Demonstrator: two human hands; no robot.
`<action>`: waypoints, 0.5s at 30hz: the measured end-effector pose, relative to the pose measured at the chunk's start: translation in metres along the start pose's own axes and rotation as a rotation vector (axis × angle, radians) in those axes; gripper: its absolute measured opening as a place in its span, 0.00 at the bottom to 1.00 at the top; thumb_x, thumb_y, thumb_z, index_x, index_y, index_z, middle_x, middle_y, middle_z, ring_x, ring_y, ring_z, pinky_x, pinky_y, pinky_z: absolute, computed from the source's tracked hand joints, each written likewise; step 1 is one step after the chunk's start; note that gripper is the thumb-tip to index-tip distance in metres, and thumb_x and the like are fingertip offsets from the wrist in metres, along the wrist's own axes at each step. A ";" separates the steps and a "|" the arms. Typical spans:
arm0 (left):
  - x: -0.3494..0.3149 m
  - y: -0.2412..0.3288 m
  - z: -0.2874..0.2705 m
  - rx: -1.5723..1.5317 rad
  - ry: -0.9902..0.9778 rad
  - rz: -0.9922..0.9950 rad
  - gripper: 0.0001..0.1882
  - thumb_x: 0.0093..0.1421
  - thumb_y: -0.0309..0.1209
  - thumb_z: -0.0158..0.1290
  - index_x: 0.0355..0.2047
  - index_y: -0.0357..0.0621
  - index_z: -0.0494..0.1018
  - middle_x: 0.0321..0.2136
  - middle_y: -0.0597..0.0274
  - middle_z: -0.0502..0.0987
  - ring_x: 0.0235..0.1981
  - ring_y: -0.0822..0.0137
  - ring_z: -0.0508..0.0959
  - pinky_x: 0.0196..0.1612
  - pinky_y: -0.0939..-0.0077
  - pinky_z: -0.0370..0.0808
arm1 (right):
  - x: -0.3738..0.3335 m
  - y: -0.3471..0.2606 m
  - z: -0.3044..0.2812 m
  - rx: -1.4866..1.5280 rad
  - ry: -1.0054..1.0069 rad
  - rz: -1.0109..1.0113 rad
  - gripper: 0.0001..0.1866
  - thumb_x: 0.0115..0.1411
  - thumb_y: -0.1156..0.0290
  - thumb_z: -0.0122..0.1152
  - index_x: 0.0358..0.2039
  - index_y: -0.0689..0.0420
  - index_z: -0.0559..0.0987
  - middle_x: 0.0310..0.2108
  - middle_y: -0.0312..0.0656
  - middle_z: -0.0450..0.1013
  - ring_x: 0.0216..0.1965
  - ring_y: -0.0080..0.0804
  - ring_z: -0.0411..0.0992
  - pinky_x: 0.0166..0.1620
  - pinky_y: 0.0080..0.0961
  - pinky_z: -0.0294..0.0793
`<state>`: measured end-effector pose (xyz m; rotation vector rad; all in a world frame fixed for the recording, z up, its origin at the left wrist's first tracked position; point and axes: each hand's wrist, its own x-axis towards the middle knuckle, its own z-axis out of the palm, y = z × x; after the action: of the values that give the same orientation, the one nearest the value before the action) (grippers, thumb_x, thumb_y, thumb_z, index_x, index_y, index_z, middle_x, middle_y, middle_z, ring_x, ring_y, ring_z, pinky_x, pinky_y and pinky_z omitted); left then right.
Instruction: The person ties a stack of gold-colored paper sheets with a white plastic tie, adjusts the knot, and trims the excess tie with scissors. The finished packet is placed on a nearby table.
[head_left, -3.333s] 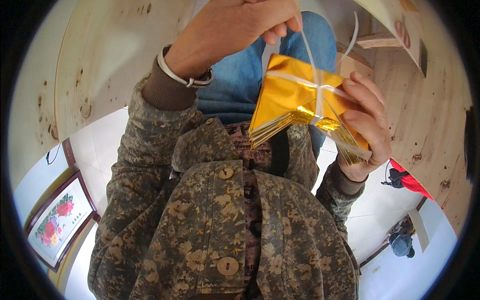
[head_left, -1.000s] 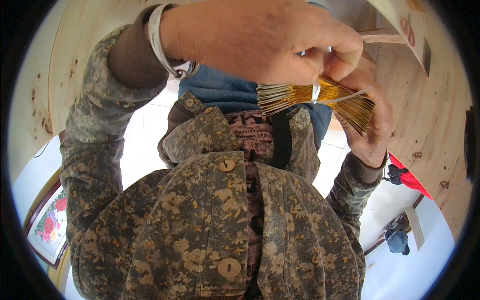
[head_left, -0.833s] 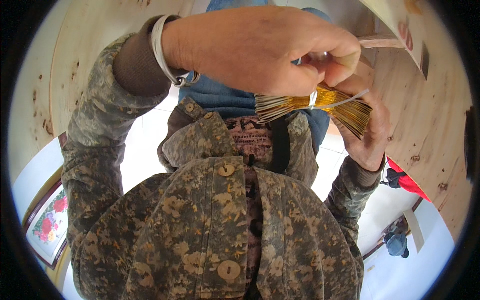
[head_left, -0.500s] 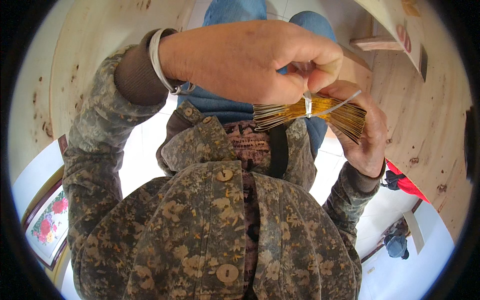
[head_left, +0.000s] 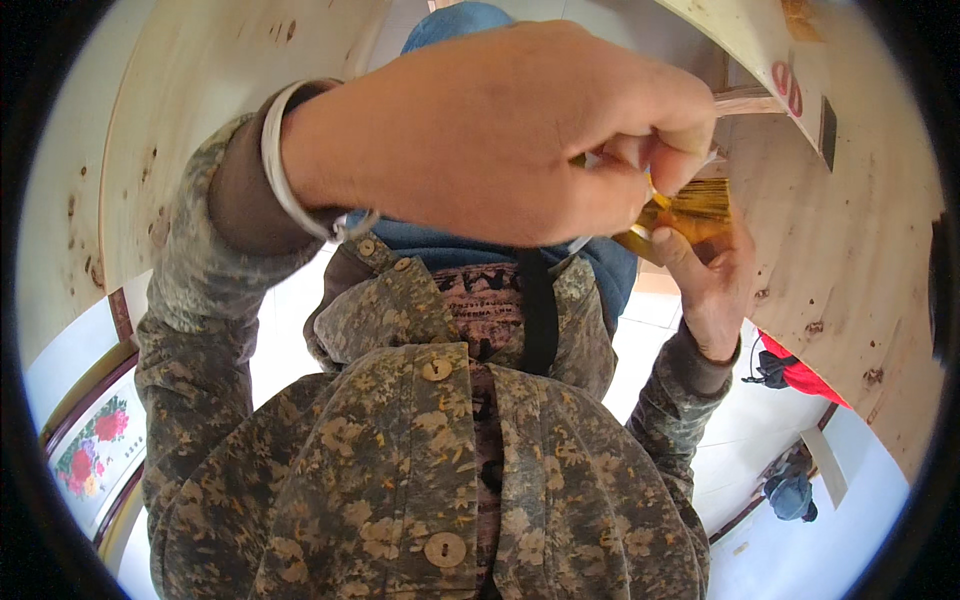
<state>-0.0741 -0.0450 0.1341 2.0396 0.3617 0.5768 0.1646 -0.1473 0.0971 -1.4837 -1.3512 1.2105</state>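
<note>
A bundle of thin gold sheets or strips (head_left: 700, 208), bound around its middle with a narrow pale tie, is held out in front of my chest. My right hand (head_left: 712, 275) grips its right part, with the thumb pressed on the near face. Over the bundle's left part reaches my left hand (head_left: 520, 135), wearing a silver bangle (head_left: 275, 165). Its thumb and forefinger are closed in a pinch at the middle of the bundle, where a gold sliver shows by the fingertips. That hand hides the bundle's left end and most of the tie.
Pale wooden boards (head_left: 190, 120) curve along the left, with a wooden surface (head_left: 830, 270) at the right. My jeans (head_left: 455, 25) show beyond the hands. A red and black item (head_left: 790, 370) lies at the right, and a framed flower picture (head_left: 100, 450) stands lower left.
My left hand has come nearer and shifted right, covering the bundle's left end. The bundle has tilted, and my right thumb now lies on its near face.
</note>
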 end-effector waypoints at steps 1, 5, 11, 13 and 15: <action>0.003 0.003 -0.001 0.152 0.016 0.082 0.07 0.55 0.19 0.52 0.32 0.43 0.69 0.21 0.70 0.65 0.26 0.75 0.68 0.31 0.76 0.64 | 0.001 0.000 0.001 0.047 0.029 0.047 0.18 0.59 0.77 0.66 0.49 0.65 0.74 0.40 0.42 0.78 0.40 0.25 0.76 0.45 0.21 0.75; 0.004 0.017 -0.003 -0.010 0.028 -0.087 0.11 0.51 0.17 0.56 0.34 0.45 0.71 0.20 0.71 0.68 0.25 0.71 0.71 0.29 0.73 0.65 | 0.007 0.000 0.003 0.065 0.045 0.124 0.16 0.61 0.76 0.63 0.48 0.65 0.74 0.40 0.42 0.78 0.40 0.25 0.76 0.44 0.21 0.75; 0.001 0.000 -0.021 0.237 0.185 0.177 0.10 0.53 0.20 0.55 0.35 0.44 0.70 0.16 0.68 0.61 0.15 0.73 0.62 0.19 0.74 0.58 | 0.012 0.013 0.012 0.245 0.154 0.177 0.14 0.62 0.75 0.61 0.47 0.67 0.74 0.41 0.46 0.78 0.39 0.28 0.77 0.43 0.23 0.76; -0.004 -0.009 -0.022 0.288 0.321 0.128 0.08 0.53 0.21 0.54 0.34 0.45 0.70 0.15 0.68 0.61 0.15 0.73 0.61 0.19 0.74 0.57 | 0.013 0.018 0.016 0.346 0.201 0.152 0.15 0.62 0.74 0.61 0.48 0.67 0.74 0.42 0.46 0.77 0.40 0.28 0.76 0.46 0.23 0.76; -0.008 -0.019 -0.025 0.292 0.419 0.108 0.06 0.54 0.21 0.54 0.33 0.44 0.71 0.17 0.68 0.63 0.17 0.73 0.63 0.21 0.75 0.60 | 0.014 0.021 0.019 0.457 0.244 0.161 0.17 0.63 0.73 0.61 0.50 0.67 0.73 0.43 0.46 0.76 0.43 0.29 0.76 0.49 0.24 0.74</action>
<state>-0.0946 -0.0209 0.1263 2.2185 0.6142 1.0770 0.1514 -0.1375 0.0700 -1.3688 -0.7420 1.2855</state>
